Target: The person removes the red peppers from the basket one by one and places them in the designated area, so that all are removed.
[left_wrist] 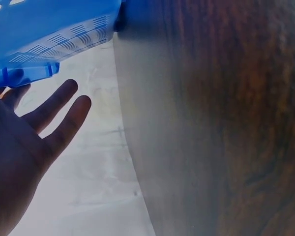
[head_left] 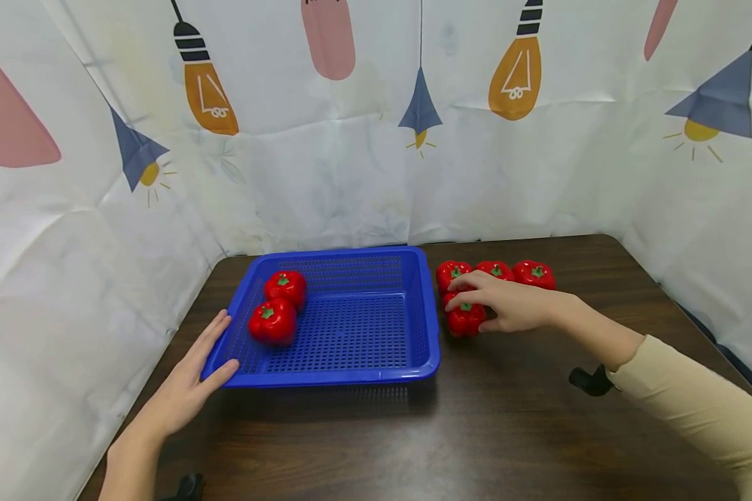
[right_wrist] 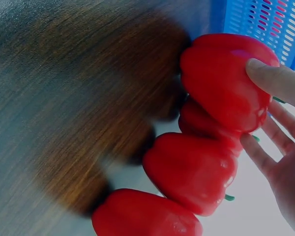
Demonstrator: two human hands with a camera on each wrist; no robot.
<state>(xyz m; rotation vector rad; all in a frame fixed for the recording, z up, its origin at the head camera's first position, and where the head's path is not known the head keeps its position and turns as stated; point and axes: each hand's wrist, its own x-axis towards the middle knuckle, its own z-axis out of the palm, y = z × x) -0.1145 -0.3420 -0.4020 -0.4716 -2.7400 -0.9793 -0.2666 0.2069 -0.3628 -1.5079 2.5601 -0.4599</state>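
My right hand reaches over a red bell pepper beside the basket's right side. In the right wrist view its thumb presses one side of this pepper, with fingers spread at the opposite side. Three more red peppers sit in a row just behind, partly covered by the hand in the head view. My left hand rests at the left front corner of a blue plastic basket, fingers extended along its rim. Inside the basket, at its left, two red peppers lie against each other.
The dark wooden table stretches in front of the basket. White curtains printed with lamps and bulbs hang behind and at both sides. Black straps show near both wrists.
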